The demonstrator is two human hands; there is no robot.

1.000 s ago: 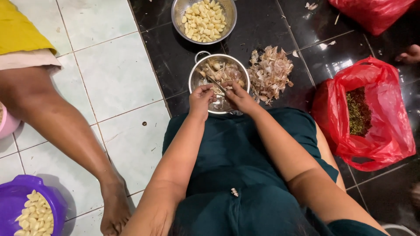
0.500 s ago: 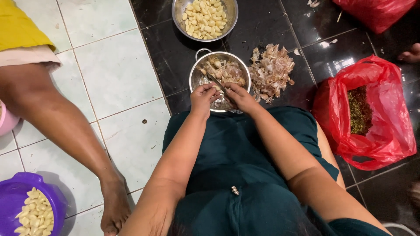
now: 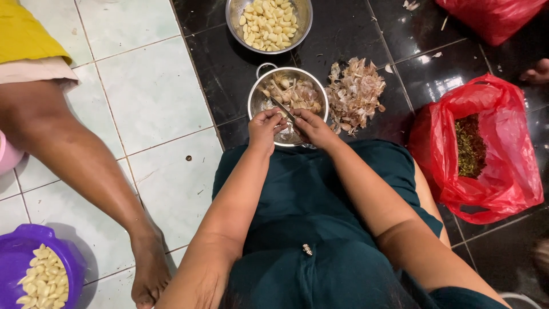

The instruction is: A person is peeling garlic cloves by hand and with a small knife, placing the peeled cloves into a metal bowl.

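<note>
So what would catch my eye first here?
Probably the two hands, left and right, working a small knife on garlic over a metal colander at centre. Beside it lies a heap of papery skins, with a bowl of peeled cloves above and a bright red bag at right.

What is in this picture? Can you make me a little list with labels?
place: tiled floor, part pale, part black
left hand: holds a garlic clove over the colander
right hand: holds a small knife
colander: unpeeled garlic inside
skins: heaped right of the colander
metal bowl: peeled cloves
purple bowl: more peeled cloves
red bag: open, dark bits inside
another person: a bare leg on the pale tiles
</note>
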